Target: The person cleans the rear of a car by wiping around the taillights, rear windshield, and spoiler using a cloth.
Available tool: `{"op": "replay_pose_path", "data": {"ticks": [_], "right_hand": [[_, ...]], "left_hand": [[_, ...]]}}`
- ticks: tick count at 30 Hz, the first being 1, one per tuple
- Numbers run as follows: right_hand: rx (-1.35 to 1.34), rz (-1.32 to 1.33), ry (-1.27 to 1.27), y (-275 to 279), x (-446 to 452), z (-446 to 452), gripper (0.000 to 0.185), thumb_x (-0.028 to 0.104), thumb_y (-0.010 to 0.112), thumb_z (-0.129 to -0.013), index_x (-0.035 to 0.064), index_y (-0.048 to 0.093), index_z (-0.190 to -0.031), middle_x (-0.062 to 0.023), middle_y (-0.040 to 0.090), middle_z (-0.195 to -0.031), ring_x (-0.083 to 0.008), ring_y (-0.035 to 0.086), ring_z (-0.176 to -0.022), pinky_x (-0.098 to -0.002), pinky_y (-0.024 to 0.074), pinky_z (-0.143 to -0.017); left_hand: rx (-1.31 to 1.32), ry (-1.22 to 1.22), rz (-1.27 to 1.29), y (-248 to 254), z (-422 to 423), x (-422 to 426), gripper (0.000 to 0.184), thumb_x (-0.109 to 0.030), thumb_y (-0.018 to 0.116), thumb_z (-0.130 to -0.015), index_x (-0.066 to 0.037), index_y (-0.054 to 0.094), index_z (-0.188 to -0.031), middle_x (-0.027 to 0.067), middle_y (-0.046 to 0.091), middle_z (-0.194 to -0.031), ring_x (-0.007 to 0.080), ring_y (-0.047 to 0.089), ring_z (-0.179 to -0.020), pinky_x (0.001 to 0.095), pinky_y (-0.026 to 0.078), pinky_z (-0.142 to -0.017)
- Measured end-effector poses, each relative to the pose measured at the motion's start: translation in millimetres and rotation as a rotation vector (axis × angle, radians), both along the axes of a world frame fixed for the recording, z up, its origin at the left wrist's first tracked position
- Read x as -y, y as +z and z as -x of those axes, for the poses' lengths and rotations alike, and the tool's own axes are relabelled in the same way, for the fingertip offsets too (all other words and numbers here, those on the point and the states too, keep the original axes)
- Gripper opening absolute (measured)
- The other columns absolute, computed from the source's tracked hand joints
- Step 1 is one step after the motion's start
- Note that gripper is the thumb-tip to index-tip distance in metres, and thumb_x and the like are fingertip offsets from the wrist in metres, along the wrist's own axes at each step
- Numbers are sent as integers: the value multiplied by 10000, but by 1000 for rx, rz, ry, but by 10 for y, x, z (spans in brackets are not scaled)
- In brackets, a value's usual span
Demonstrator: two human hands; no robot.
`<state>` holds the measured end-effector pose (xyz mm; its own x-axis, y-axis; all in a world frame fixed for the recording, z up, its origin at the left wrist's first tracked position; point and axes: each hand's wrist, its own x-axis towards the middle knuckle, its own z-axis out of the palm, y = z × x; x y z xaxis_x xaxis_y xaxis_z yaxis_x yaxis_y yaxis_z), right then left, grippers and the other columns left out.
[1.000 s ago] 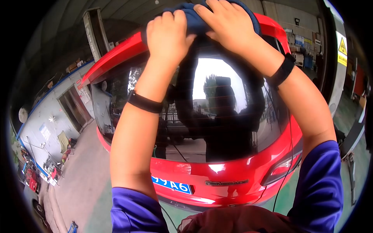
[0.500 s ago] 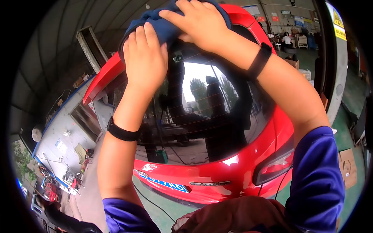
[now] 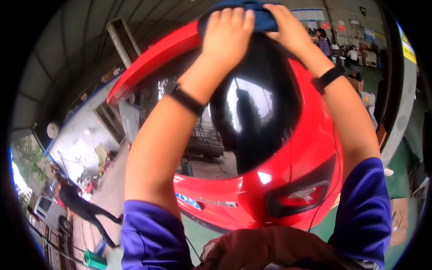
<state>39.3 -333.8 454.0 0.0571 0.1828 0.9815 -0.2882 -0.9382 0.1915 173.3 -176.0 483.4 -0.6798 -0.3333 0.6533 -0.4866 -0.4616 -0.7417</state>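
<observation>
Blue cloth (image 3: pixel 264 19) lies, long axis crosswise, at the rear window's (image 3: pixel 279 76) top edge, touching both the left hand (image 3: pixel 228 38), fingers bent over it, and right hand (image 3: pixel 291 32), thumb and forefinger parted, grip indeterminable.

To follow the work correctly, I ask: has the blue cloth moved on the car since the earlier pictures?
Yes. The blue cloth has moved right along the red car: more of the car's top edge shows left of it than before.
</observation>
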Motion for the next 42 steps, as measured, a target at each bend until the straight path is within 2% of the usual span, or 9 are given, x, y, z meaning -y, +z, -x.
{"op": "replay_pose_path", "data": {"ticks": [1,2,3,4,9,15,24,36,42], "right_hand": [[-13,-17,-49,-51,116,57,639,164,774,-725,12,497,-1280,-178,555,-1219,-373,561,-1145,-434,490,-936],[22,43,26,-63,400,6,712,39,773,-669,45,497,-1326,-180,582,-1253,-355,583,-1143,-429,484,-956],[-96,-249,104,-109,441,107,692,-22,720,-705,6,464,-1348,-233,558,-1305,-398,555,-1195,-425,468,-1003],[10,-67,-54,-179,403,183,590,6,720,-701,99,528,-1251,-164,598,-1143,-376,595,-1053,-460,507,-845],[-52,78,3,-511,-197,278,764,-126,568,-668,151,477,-1374,-162,588,-1206,-380,582,-1105,-444,519,-882],[-385,324,56,-425,-726,-384,460,103,525,-898,259,557,-1329,-160,555,-1259,-354,617,-1055,-426,518,-894],[-423,298,38,-161,-959,-804,523,12,573,-842,201,574,-1329,-117,596,-1224,-306,624,-1042,-391,518,-891],[-178,240,113,-292,-347,-325,505,-17,536,-803,208,619,-1248,-77,603,-1092,-313,626,-1006,-392,531,-824],[-102,118,-60,-433,-56,-2,621,-63,558,-731,180,573,-1302,-149,602,-1125,-369,630,-949,-424,533,-821]], "left_hand": [[10,-31,-24,-15,55,109,373,-176,552,-838,-72,599,-1194,62,626,-1080,230,602,-1011,369,458,-872],[20,-63,-45,-43,123,182,348,-171,559,-832,-72,620,-1161,57,635,-1073,226,608,-1000,367,464,-868],[22,-26,-112,-97,219,198,313,-170,565,-827,-67,637,-1113,58,646,-1048,225,615,-983,364,469,-863],[27,9,-180,-152,298,211,279,-170,571,-822,-62,654,-1066,59,657,-1023,224,623,-966,361,474,-859],[-14,10,-277,-503,303,-202,234,-148,581,-792,-36,638,-990,70,656,-967,235,637,-941,358,472,-903],[-254,150,-395,-373,-611,-1053,362,-57,528,-833,-20,555,-1193,179,582,-1270,352,555,-1198,422,458,-1012],[-421,-14,-265,-565,-744,-1129,400,-24,582,-770,84,571,-1155,254,623,-1156,402,591,-1097,425,481,-970],[-331,55,-276,-451,-128,-517,259,-108,633,-755,13,641,-984,141,651,-812,308,632,-766,390,516,-753],[-292,-43,-337,-536,154,-111,298,-126,638,-753,22,662,-1010,168,658,-989,321,610,-965,391,511,-873]]}}
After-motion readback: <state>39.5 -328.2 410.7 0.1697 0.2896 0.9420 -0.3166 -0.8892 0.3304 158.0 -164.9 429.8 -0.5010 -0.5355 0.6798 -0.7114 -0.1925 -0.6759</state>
